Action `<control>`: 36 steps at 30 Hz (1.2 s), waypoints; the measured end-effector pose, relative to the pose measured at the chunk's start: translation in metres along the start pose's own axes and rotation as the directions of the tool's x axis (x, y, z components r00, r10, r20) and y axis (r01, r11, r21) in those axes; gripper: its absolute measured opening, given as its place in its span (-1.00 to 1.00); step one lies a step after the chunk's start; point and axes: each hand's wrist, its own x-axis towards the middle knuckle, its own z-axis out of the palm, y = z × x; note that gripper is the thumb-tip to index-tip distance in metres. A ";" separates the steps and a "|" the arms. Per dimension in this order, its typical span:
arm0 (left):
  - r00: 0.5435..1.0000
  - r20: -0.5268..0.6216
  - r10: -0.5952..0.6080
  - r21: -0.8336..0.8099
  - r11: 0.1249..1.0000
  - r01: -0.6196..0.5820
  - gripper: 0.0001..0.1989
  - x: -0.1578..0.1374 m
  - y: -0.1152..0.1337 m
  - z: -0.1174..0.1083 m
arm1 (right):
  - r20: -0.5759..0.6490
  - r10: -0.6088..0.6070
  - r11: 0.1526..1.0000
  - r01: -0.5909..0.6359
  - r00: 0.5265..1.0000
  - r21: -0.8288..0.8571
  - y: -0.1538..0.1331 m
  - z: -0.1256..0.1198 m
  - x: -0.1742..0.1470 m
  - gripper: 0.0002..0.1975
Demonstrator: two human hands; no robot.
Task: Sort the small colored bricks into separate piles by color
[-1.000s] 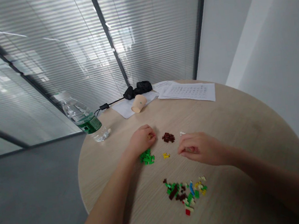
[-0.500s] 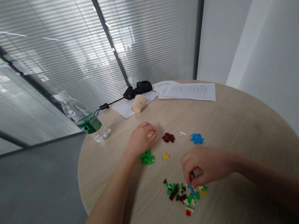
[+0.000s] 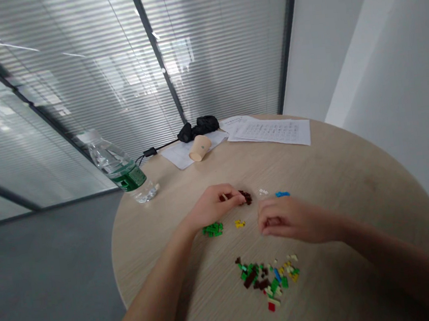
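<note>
My left hand (image 3: 217,203) reaches to the pile of dark brown toy bricks (image 3: 246,197), thumb and fingertips closed together at its left side and partly covering it. What the fingertips pinch, if anything, is hidden. Just below my left wrist lies a pile of green bricks (image 3: 213,229), with a few yellow bricks (image 3: 240,223) to their right. My right hand (image 3: 287,219) hovers with curled fingers above the table, between the blue bricks (image 3: 282,194) and the mixed pile (image 3: 265,279). Nothing shows in its grip. A long blue brick (image 3: 277,275) lies in that mixed pile.
Small white bricks (image 3: 263,191) lie between the brown and blue piles. A water bottle (image 3: 121,170) stands at the left edge. Toward the back are a paper cup (image 3: 200,147) on its side, a black folded item (image 3: 205,125) and printed sheets (image 3: 273,131).
My left hand has moved right to the brown bricks. My right hand has risen away from the mixed pile toward the blue bricks, leaving the long blue brick in the pile.
</note>
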 end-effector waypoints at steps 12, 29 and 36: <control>0.991 0.109 0.079 -0.307 0.951 -0.042 -0.72 0.001 0.007 0.019 | -0.449 0.034 0.999 -0.036 0.893 0.002 0.003 0.003 0.005 -0.88; 0.995 0.094 0.036 -0.300 0.954 -0.006 -0.78 0.001 0.010 0.020 | -0.427 0.027 0.999 -0.005 0.904 0.053 0.013 0.001 0.004 -0.89; 0.994 0.090 0.060 -0.119 0.992 -0.049 -0.80 0.001 0.011 0.023 | -0.290 0.100 0.973 -0.154 0.952 -0.169 0.027 -0.023 -0.004 -0.91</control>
